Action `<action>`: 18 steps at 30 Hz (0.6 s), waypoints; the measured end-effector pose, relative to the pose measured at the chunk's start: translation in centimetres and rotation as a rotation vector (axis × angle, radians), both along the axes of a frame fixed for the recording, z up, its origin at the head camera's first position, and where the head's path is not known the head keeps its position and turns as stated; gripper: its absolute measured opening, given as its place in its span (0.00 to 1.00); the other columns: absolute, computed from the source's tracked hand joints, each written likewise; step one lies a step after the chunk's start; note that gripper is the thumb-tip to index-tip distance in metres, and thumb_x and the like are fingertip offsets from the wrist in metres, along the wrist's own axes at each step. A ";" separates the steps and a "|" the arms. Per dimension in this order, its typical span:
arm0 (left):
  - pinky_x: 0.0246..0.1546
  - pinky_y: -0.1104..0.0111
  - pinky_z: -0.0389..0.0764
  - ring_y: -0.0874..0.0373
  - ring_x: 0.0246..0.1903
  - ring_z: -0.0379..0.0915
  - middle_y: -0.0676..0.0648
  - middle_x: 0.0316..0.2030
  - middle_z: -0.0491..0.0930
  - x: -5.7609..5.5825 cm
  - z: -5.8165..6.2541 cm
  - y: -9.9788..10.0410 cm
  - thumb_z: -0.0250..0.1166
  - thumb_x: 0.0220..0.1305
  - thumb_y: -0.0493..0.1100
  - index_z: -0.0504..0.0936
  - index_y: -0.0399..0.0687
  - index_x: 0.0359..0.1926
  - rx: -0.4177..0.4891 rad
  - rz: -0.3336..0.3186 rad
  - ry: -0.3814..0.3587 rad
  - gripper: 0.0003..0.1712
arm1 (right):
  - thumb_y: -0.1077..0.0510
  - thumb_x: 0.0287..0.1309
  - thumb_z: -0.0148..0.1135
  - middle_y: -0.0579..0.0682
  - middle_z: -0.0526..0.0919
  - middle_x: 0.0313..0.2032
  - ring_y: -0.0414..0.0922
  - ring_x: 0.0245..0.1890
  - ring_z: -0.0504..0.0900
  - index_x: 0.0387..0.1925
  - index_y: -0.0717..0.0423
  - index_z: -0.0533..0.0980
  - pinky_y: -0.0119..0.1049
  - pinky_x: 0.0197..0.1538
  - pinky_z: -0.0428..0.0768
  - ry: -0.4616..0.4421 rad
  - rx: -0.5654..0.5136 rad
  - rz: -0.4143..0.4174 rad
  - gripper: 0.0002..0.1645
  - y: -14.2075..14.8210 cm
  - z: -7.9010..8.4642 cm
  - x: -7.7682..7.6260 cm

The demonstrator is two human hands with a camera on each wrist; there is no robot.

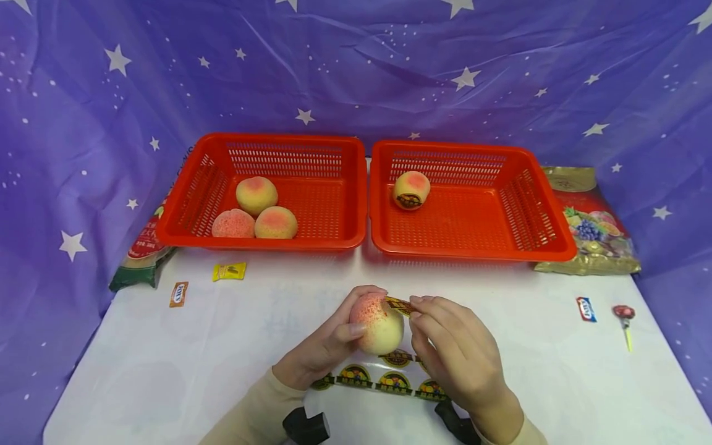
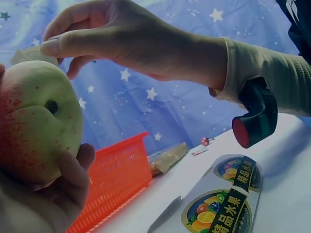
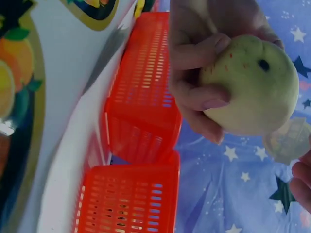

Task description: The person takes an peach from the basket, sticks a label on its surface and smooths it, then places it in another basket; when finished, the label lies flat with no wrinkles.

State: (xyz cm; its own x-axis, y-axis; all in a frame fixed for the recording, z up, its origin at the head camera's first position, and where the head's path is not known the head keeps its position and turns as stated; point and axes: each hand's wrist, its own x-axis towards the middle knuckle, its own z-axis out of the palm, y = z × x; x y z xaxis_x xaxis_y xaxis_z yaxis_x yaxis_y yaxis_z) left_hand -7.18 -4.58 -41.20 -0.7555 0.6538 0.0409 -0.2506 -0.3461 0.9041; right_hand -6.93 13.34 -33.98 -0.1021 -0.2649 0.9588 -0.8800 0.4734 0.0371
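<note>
My left hand (image 1: pixel 334 339) grips a pink-and-cream peach (image 1: pixel 384 334) above the table, thumb across its near side. At the peach's upper right, my right hand (image 1: pixel 461 349) pinches a gold-and-black fruit sticker (image 1: pixel 399 305) by its edge. The sticker's far edge meets the peach's skin in the head view. From the right wrist, the pale back of the sticker (image 3: pixel 287 141) shows beside the peach (image 3: pixel 257 92). Below the hands lies a sheet of similar stickers (image 1: pixel 374 378), partly hidden by the right hand.
Several peaches (image 1: pixel 256 195) sit in the left red basket (image 1: pixel 317 242). The right red basket (image 1: pixel 473 252) holds one stickered peach (image 1: pixel 412 185). Wrapped candies (image 1: pixel 229 271) and a lollipop (image 1: pixel 623 314) lie on the table. Snack bags (image 1: pixel 592 228) stand beside the baskets.
</note>
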 end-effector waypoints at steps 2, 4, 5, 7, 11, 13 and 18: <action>0.44 0.66 0.71 0.56 0.45 0.66 0.44 0.50 0.63 0.0 -0.1 0.0 0.45 0.55 0.49 0.50 0.50 0.60 -0.003 -0.002 0.003 0.31 | 0.69 0.48 0.53 0.59 0.82 0.28 0.52 0.27 0.80 0.21 0.67 0.76 0.38 0.34 0.78 -0.015 0.049 0.014 0.06 0.0 -0.2 0.1; 0.44 0.66 0.72 0.55 0.45 0.66 0.44 0.51 0.62 -0.1 -0.1 0.0 0.46 0.55 0.49 0.50 0.49 0.61 -0.004 -0.003 0.009 0.32 | 0.68 0.50 0.53 0.60 0.82 0.30 0.53 0.29 0.81 0.23 0.67 0.76 0.39 0.36 0.78 -0.034 0.090 0.036 0.07 0.1 -0.4 0.3; 0.44 0.66 0.72 0.55 0.46 0.66 0.44 0.52 0.62 -0.1 -0.1 0.0 0.46 0.55 0.49 0.50 0.49 0.61 -0.006 -0.005 0.008 0.32 | 0.68 0.51 0.53 0.60 0.82 0.31 0.53 0.30 0.81 0.23 0.67 0.76 0.40 0.37 0.78 -0.045 0.104 0.047 0.07 0.1 -0.5 0.3; 0.44 0.66 0.72 0.55 0.46 0.66 0.44 0.52 0.61 -0.2 -0.1 -0.1 0.47 0.55 0.49 0.50 0.49 0.61 -0.005 -0.003 0.010 0.32 | 0.67 0.53 0.53 0.61 0.82 0.31 0.54 0.31 0.81 0.24 0.67 0.76 0.40 0.38 0.78 -0.060 0.125 0.063 0.07 0.1 -0.7 0.4; 0.44 0.67 0.72 0.54 0.47 0.65 0.43 0.52 0.61 -0.2 -0.1 -0.2 0.46 0.56 0.48 0.50 0.49 0.61 0.004 0.008 0.015 0.31 | 0.65 0.54 0.54 0.61 0.82 0.32 0.54 0.32 0.81 0.24 0.67 0.75 0.41 0.38 0.77 -0.074 0.153 0.084 0.08 -0.1 -0.7 0.5; 0.44 0.67 0.72 0.54 0.47 0.66 0.43 0.52 0.61 -0.2 -0.1 -0.2 0.46 0.56 0.48 0.50 0.49 0.61 0.011 0.012 0.017 0.31 | 0.65 0.55 0.54 0.60 0.82 0.33 0.54 0.33 0.81 0.24 0.66 0.75 0.41 0.39 0.77 -0.086 0.169 0.090 0.08 -0.2 -0.7 0.6; 0.44 0.67 0.73 0.55 0.47 0.66 0.42 0.52 0.61 -0.2 0.0 -0.4 0.46 0.55 0.47 0.49 0.50 0.61 0.016 0.007 0.004 0.32 | 0.64 0.55 0.54 0.60 0.82 0.34 0.53 0.33 0.81 0.24 0.67 0.75 0.40 0.39 0.77 -0.106 0.196 0.101 0.09 -0.5 -0.7 0.6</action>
